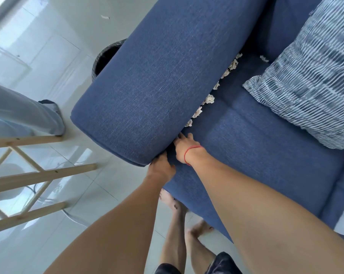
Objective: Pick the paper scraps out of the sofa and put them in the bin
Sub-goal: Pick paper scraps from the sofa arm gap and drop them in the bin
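Crumpled off-white paper scraps [209, 98] in sofa [256, 145] gap; L hand [161, 169], R hand [184, 148] finger state unclear

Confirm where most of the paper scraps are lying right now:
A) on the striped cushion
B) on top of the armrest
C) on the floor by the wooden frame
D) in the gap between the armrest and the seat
D: a row of crumpled paper scraps runs along the gap between the armrest and the seat, while the striped cushion and the armrest's top carry none.
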{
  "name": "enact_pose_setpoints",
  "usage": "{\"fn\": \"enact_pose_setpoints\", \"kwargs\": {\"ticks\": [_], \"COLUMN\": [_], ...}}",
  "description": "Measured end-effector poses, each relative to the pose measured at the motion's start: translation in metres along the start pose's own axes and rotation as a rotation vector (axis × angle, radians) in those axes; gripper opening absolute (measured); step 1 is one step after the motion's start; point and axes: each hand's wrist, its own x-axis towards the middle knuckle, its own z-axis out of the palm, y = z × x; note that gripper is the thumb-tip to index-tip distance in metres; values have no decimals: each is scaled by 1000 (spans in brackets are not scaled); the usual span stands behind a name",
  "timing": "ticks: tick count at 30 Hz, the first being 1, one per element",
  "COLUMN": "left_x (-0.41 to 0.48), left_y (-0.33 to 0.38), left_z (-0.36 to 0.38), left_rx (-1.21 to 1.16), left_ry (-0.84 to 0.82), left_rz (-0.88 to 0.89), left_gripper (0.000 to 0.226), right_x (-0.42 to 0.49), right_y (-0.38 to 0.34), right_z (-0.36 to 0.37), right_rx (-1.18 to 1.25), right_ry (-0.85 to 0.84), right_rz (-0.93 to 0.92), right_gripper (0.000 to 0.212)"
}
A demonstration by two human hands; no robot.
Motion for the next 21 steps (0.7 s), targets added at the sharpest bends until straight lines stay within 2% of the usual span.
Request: {"fn": "enact_pose_setpoints", "kwargs": {"ticks": [4,9,11,17,21], "left_x": [-6,-26,-40,-80,-88], "left_y": [6,22,36,86,119], "left_z": [-5,-16,-28,-87,-138], "left_rx": [46,-19,6,-27,-115], "left_ry": [35,178,205,287,409], "left_rz": [-10,71,107,212,294], "left_gripper": [58,23,19,15,13], "right_x": [-7,-32,-47,-90,-108], "right_y": [6,11,15,28,21], "right_z": [-8,-19,-32,-105,-170], "right_rx": [92,289,382,495,528], "right_ry": [77,259,322,489,611], "right_rz": [-44,15,43,66,37], "right_gripper": [48,26,21,15,24]}}
